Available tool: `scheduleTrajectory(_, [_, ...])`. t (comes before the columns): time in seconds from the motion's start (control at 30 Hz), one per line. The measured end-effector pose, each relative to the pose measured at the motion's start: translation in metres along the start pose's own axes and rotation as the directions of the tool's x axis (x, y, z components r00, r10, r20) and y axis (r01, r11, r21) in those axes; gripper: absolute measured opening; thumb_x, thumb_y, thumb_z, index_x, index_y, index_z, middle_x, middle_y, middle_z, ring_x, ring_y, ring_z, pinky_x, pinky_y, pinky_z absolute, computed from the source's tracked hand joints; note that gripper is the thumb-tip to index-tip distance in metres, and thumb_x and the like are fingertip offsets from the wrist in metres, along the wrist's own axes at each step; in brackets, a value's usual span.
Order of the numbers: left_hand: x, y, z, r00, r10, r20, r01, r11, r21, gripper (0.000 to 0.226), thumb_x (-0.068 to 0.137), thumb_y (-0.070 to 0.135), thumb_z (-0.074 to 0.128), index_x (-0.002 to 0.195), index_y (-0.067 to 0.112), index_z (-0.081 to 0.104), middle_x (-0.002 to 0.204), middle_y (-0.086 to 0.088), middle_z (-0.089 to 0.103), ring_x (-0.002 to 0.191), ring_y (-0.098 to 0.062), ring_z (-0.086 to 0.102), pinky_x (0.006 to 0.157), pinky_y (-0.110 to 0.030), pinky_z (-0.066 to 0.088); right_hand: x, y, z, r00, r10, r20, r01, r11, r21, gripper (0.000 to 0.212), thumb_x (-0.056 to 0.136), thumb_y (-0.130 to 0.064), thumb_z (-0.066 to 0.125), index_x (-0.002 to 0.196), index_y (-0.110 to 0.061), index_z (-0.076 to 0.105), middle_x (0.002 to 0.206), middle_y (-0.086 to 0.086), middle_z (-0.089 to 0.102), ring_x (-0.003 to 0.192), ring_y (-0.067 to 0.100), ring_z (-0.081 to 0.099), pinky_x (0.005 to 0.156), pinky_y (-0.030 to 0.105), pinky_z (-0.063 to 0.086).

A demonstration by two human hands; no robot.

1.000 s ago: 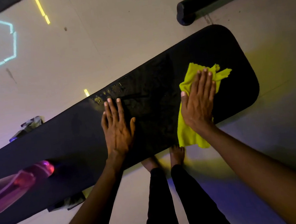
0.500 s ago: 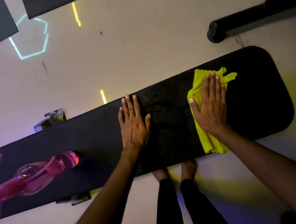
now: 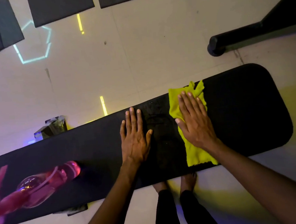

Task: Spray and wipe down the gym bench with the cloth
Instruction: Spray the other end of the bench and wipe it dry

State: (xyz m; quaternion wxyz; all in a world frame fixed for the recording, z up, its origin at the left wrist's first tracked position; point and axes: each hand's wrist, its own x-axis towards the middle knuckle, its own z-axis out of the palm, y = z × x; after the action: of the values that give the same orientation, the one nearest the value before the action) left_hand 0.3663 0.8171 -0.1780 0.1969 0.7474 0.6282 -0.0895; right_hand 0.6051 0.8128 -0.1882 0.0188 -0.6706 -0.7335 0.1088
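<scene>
Lengthwise, bench [image 3: 243, 113] runs left-right; right hand [image 3: 195, 123] flat on cloth [image 3: 196, 154]; left hand [image 3: 134, 140] flat.

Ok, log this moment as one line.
phase: wiping | right hand: flat on yellow cloth | left hand: flat on bench | spray bottle: lying on bench, left end

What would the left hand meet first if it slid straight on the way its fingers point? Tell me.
Nothing on the bench: the left hand points across the pad to its far edge, just past the fingertips. Beyond that lies bare floor.
</scene>
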Motion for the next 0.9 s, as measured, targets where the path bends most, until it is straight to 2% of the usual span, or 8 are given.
scheduleTrajectory(0.1, [0.0,-0.002,0.0,1.0,0.005,0.013,-0.005,1.0,0.007,0.073,0.106,0.053,0.015,0.159,0.017,-0.02,0.167,-0.009,-0.028,0.156,-0.023,-0.025,0.13,-0.044,-0.003,0.022,0.013,-0.009,0.966,0.258,-0.034,-0.258,0.966,-0.007,0.079,0.106,-0.052,0.029,0.167,-0.004,0.012,0.177,0.016,0.008,0.165,0.033,0.007,0.133,0.053,0.013])
scheduleTrajectory(0.17, [0.001,0.0,0.002,1.0,-0.003,-0.004,0.003,1.0,0.002,0.073,0.106,0.052,0.015,0.159,0.017,-0.02,0.167,-0.009,-0.027,0.156,-0.023,-0.024,0.13,-0.043,-0.004,0.051,-0.008,-0.013,0.884,0.463,-0.06,-0.463,0.886,0.018,0.08,0.106,-0.051,0.03,0.167,-0.002,0.012,0.176,0.019,0.008,0.165,0.037,0.006,0.133,0.055,0.01])
scheduleTrajectory(0.23, [0.001,0.0,0.003,1.0,-0.002,-0.017,0.001,1.0,-0.016,0.072,0.107,0.05,0.018,0.16,0.016,-0.017,0.168,-0.01,-0.024,0.156,-0.024,-0.022,0.13,-0.043,-0.005,0.072,-0.04,-0.012,0.848,0.529,-0.038,-0.527,0.848,0.054,0.078,0.105,-0.05,0.028,0.167,-0.004,0.014,0.176,0.019,0.009,0.164,0.039,0.004,0.133,0.057,0.006])
scheduleTrajectory(0.37, [-0.008,-0.011,0.003,0.999,-0.035,-0.021,0.035,0.999,-0.016,0.072,0.108,0.047,0.025,0.161,0.015,-0.012,0.168,-0.012,-0.021,0.157,-0.026,-0.019,0.13,-0.042,-0.005,0.062,-0.095,0.006,0.993,0.113,0.034,-0.115,0.992,0.055,0.072,0.107,-0.047,0.018,0.168,-0.009,0.013,0.177,0.015,0.01,0.165,0.035,0.005,0.134,0.055,0.007])
scheduleTrajectory(0.53, [-0.033,-0.047,0.004,0.99,-0.141,-0.017,0.14,0.989,-0.037,0.074,0.107,0.052,0.026,0.161,0.017,-0.011,0.169,-0.01,-0.019,0.158,-0.025,-0.017,0.13,-0.043,-0.001,0.009,-0.065,0.013,0.991,-0.121,0.056,0.119,0.992,0.035,0.078,0.107,-0.054,0.022,0.169,-0.009,0.006,0.178,0.014,0.001,0.166,0.031,-0.001,0.133,0.055,0.011])
scheduleTrajectory(0.6, [-0.039,-0.055,0.008,0.994,-0.112,-0.01,0.111,0.993,-0.042,0.074,0.107,0.053,0.022,0.161,0.018,-0.014,0.168,-0.008,-0.022,0.157,-0.023,-0.019,0.13,-0.042,-0.003,0.002,-0.045,0.012,0.993,-0.103,0.054,0.102,0.995,0.013,0.081,0.106,-0.059,0.019,0.168,-0.007,0.007,0.178,0.015,0.002,0.166,0.031,0.002,0.133,0.055,0.013])
scheduleTrajectory(0.77, [-0.04,-0.054,0.014,0.992,-0.118,-0.04,0.116,0.992,-0.054,0.076,0.101,0.058,0.006,0.162,0.016,-0.011,0.17,-0.009,-0.018,0.158,-0.024,-0.016,0.129,-0.041,-0.007,0.043,-0.073,0.012,0.975,0.22,-0.025,-0.221,0.975,-0.031,0.08,0.106,-0.051,0.025,0.167,-0.001,0.008,0.176,0.022,0.006,0.164,0.041,0.005,0.132,0.059,0.011])
scheduleTrajectory(0.9, [-0.043,-0.053,0.017,0.988,-0.126,-0.084,0.12,0.99,-0.068,0.074,0.102,0.055,0.01,0.163,0.016,-0.005,0.171,-0.01,-0.012,0.159,-0.024,-0.012,0.129,-0.041,-0.004,0.056,-0.117,0.018,0.998,0.065,0.018,-0.065,0.998,-0.012,0.078,0.107,-0.051,0.02,0.168,-0.005,0.007,0.177,0.019,0.004,0.164,0.04,0.002,0.133,0.058,0.007])
